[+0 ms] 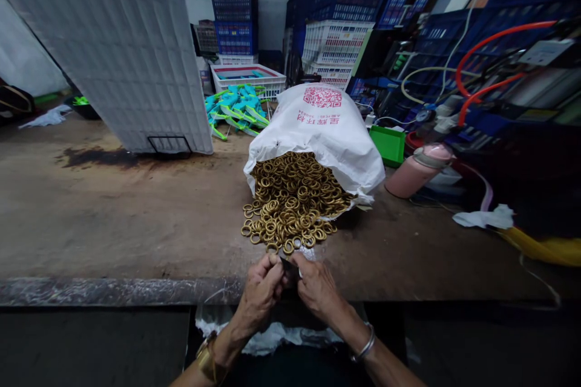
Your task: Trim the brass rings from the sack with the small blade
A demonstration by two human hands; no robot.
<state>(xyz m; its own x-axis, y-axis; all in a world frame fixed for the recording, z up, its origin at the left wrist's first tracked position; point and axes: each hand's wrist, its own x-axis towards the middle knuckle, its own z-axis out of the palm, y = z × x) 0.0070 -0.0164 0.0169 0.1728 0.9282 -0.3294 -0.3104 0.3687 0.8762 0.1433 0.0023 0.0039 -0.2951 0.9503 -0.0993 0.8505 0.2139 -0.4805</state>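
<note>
Right now your left hand (261,287) and right hand (318,290) come close together over the near edge of the bench (136,224), each with thumb and fingers pinching a small dark piece (289,273) between them, its long axis too hidden to tell. Straight ahead of you lie the brass-coloured rings (290,217), spilling toward you from the white sack (313,124), the closest just beyond both hands, neither clearly nearer.
</note>
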